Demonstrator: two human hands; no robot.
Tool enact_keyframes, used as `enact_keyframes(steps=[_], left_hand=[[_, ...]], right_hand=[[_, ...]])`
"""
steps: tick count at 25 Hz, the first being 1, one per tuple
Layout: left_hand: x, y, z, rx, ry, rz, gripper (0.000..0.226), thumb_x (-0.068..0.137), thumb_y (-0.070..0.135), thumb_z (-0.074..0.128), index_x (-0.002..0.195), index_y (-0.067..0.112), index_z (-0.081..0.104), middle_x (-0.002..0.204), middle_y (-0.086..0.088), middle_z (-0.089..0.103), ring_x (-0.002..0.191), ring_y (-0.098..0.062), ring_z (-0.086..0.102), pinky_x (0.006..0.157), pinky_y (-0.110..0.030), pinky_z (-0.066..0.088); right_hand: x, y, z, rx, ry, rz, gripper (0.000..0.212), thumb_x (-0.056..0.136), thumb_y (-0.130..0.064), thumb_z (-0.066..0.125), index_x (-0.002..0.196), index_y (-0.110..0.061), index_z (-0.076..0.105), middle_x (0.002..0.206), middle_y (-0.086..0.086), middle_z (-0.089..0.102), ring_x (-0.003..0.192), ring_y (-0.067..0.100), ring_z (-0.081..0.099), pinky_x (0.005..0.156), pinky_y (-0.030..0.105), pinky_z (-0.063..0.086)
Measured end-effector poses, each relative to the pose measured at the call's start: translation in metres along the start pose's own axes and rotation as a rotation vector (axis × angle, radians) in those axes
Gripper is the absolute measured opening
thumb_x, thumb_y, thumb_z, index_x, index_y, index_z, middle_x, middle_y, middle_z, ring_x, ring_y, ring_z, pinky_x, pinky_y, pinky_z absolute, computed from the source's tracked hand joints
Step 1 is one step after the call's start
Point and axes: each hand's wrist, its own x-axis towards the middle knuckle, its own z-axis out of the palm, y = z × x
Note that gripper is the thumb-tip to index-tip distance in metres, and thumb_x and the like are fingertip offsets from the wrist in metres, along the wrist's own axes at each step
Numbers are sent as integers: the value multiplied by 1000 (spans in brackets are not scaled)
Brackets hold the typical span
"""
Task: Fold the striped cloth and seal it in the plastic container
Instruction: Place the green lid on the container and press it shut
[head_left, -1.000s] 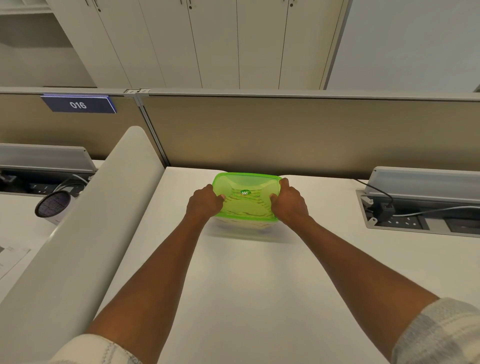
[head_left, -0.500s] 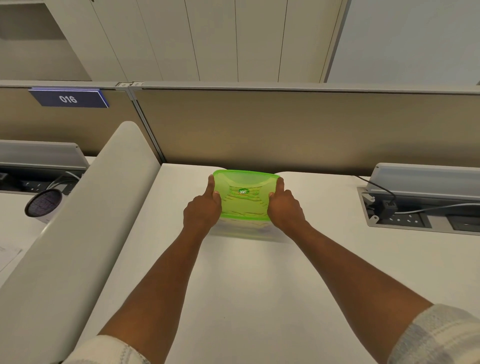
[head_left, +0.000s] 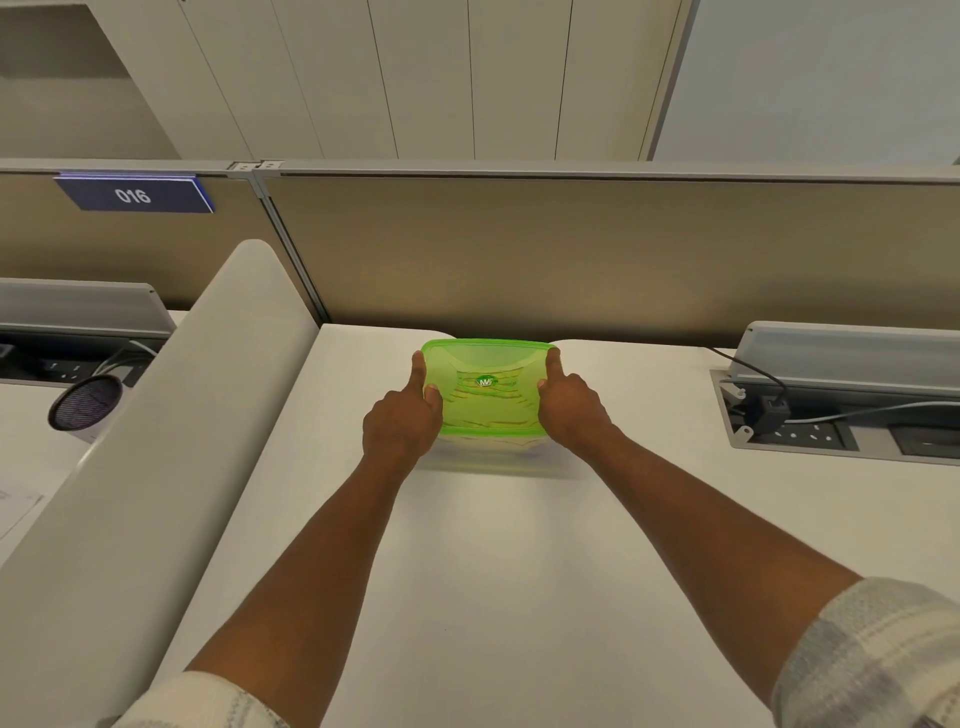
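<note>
A clear plastic container (head_left: 491, 451) with a translucent green lid (head_left: 488, 364) stands on the white desk (head_left: 493, 571) near the far partition. The striped cloth (head_left: 488, 410) lies folded inside and shows through the lid. My left hand (head_left: 402, 421) grips the container's left side, its thumb stretched along the lid's left edge. My right hand (head_left: 571, 410) grips the right side the same way, thumb lying on the lid's right edge. The lid sits flat over the container.
A beige partition (head_left: 571, 260) rises just behind the container. A curved white divider (head_left: 171, 441) borders the desk on the left, with a round mesh speaker (head_left: 85, 402) beyond it. A power socket tray (head_left: 795, 426) with a plug and cables lies at the right.
Both thumbs have lifted from beside the lid and now stretch forward along its left and right edges. The container has stayed in place.
</note>
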Motion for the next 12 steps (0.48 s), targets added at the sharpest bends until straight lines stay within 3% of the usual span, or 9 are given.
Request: enact_keyframes(steps=[4, 7, 9, 12], left_hand=[[-4, 7, -5, 116, 8, -11, 58, 100, 47, 22, 155, 34, 6, 124, -16, 58, 106, -39, 58, 87, -45, 41], [0, 12, -3, 141, 152, 156, 58, 101, 42, 27, 155, 30, 10, 154, -11, 34, 135, -35, 38, 107, -53, 31], [5, 20, 0, 112, 122, 292, 57, 102, 39, 26, 156, 25, 13, 161, -8, 21, 147, -32, 21, 117, -54, 20], [12, 29, 9, 105, 21, 342, 58, 103, 40, 24, 156, 19, 13, 164, -7, 11, 151, -30, 9, 119, -54, 9]], right_hand=[[6, -2, -14, -43, -103, 24, 63, 100, -33, 36, 154, -19, 5, 139, 24, 40, 120, 43, 46, 94, 44, 40], [7, -12, -22, -127, -36, -16, 70, 98, -43, 39, 154, -15, 7, 160, 14, 14, 142, 39, 21, 110, 50, 26], [7, -21, -20, -161, -11, -124, 72, 98, -44, 37, 153, -10, 7, 162, 11, 6, 147, 36, 7, 116, 51, 15], [6, -28, -6, -187, -41, -218, 71, 100, -43, 35, 153, -6, 6, 163, 12, 2, 149, 34, 0, 118, 49, 7]])
